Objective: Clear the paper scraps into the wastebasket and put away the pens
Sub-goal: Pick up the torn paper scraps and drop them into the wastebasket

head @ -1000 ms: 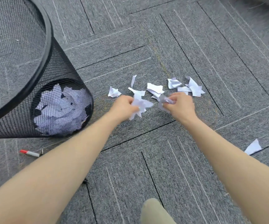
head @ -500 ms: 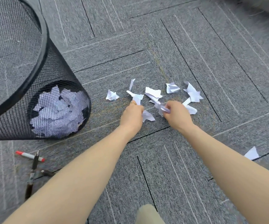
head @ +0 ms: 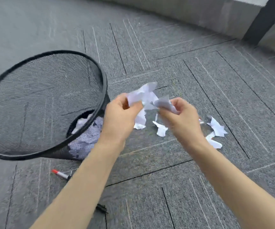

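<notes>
A bunch of white paper scraps (head: 144,96) is held in the air just right of the wastebasket (head: 39,156) rim. The left hand (head: 119,120) is pinched closed on it; the right hand (head: 181,119) is closed on a smaller grey-white scrap (head: 164,103) touching the bunch. Loose scraps (head: 216,128) lie on the carpet (head: 150,187) farther right of the wastebasket. A red-capped pen (head: 60,174) lies just below the wastebasket.

no text, label, brand, number or sign can be read on anything around the wastebasket (head: 54,103).
</notes>
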{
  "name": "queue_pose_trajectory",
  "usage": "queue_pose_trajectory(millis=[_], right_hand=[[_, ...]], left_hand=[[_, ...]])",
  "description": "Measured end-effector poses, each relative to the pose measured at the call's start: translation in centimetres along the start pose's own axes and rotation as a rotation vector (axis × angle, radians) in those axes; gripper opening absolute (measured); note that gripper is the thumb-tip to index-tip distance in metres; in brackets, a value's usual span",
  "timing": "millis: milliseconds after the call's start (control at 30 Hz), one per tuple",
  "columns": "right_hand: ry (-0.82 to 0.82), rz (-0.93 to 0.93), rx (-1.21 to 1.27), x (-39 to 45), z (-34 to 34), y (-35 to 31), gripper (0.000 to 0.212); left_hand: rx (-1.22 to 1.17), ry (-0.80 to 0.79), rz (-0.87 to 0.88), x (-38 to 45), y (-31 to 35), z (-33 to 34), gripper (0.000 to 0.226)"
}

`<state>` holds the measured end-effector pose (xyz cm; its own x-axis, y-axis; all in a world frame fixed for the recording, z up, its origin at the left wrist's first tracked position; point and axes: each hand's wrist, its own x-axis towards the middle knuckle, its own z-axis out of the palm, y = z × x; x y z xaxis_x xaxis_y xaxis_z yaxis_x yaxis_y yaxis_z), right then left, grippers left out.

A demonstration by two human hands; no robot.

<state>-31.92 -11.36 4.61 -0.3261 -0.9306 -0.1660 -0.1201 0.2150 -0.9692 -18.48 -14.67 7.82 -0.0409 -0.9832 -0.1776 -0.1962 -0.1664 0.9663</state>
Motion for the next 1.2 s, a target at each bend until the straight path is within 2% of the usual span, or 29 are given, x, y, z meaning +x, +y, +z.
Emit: queue_pose_trajectory(millis=[67,133,200,233,300,367,533,667,733,833,900,1000,1100,1200], right_hand=[[-0.067,-0.133,0.154,0.1,2.6,-5.5,0.018],[-0.145,-0.237,0.241,0.1,4.9,-10.0,0.019],[-0.215,-0.315,0.237,0.3,7.2,-12.9,0.018],[-0.245,-0.345,0.212,0.5,8.4,-13.9,0.021],[-0.301,-0.387,0.096,0.7,11.0,-14.9,0.025],[-0.35,-0.427,-0.129,0.7,13.5,-15.1,0.025],[-0.322,-0.532,-0.744,0.5,16.3,-13.0,0.036],[-0.345,-0.53,-0.987,-0.3,15.9,-11.9,0.029],[-0.321,-0.585,-0.971,-0.6,15.6,-11.7,0.028],[-0.244,-0.662,-0.647,-0.8,13.9,-11.1,0.012],[-0.122,-0.671,-0.408,-0.5,11.5,-9.4,0.008],[0.111,-0.578,-0.268,0.9,6.9,-4.7,0.003],[0.246,-0.303,-0.291,2.5,2.7,1.7,0.009],[0.206,-0.062,-0.405,3.3,0.4,7.7,0.005]], left_hand=[[-0.197,0.064,0.092,-0.8,4.1,-2.2,0.016],[-0.249,0.123,0.18,-1.0,7.2,-4.9,0.011],[-0.251,0.248,0.275,-0.9,9.2,-8.2,0.009],[-0.21,0.352,0.309,-0.7,9.8,-9.9,0.009],[0.064,0.552,0.308,-0.4,10.1,-12.8,0.014],[0.398,0.63,0.233,-0.1,9.4,-15.0,0.006],[0.916,0.436,0.0,-0.6,5.8,-17.3,0.006],[1.08,0.335,-0.118,-1.5,3.7,-18.2,0.031],[1.08,0.363,-0.102,-1.8,3.7,-18.0,0.025],[0.928,0.469,0.097,-1.6,4.4,-16.6,0.014],[0.812,0.489,0.278,-1.5,5.0,-15.2,0.014],[0.695,0.478,0.536,-1.8,5.7,-11.9,0.013],[0.649,0.309,0.697,-2.4,3.7,-6.3,0.013],[0.679,-0.002,0.631,-2.9,-1.0,-0.2,0.021]])
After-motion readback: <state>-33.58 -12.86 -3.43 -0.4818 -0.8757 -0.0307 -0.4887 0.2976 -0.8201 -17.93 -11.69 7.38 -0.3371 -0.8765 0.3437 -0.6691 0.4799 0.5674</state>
